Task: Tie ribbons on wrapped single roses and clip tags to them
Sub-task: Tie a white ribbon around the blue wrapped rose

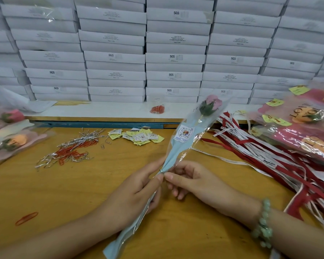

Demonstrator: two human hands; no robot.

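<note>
Fingers: thumb and forefinger tips (169,177) of both hands meet at one spot, pinched together on the gathered neck of the sleeve; whether a thin tie sits under them I cannot tell
Left hand (137,191): curled round the stem part just below that neck; holds it up off the table
Right hand (192,181): nips the neck from the right; its other fingers curl loosely beneath and hold nothing else; green bead bracelet (263,223) on the wrist
Task's thing: wrapped rose (177,151), a pink bloom in a long cone of pale blue paper and clear crinkled cellophane; slants from the near centre up toward the far right, bloom end raised, tail end low at the near edge; round printed sticker (185,132) on its front
Handling: probably very light; film looks slippery, paper creases easily, bloom fragile; best taken at the gathered neck or the stem, never at the head; the neck is likely where a ribbon would bite
Ribbons: red and white printed strips (269,156) heaped on the right, well apart from the hands; none on this rose yet
Tags: small yellow and white paper squares (138,136), far centre
Ties and clips: silver wire twists (73,146) mixed with orange-red paper clips, left of the tags
Other roses: pink-wrapped bundles (307,131) with yellow tags, far right
Surroundings: yellow wooden tabletop (73,193); stacked white cardboard boxes (176,58) along the far side
</note>
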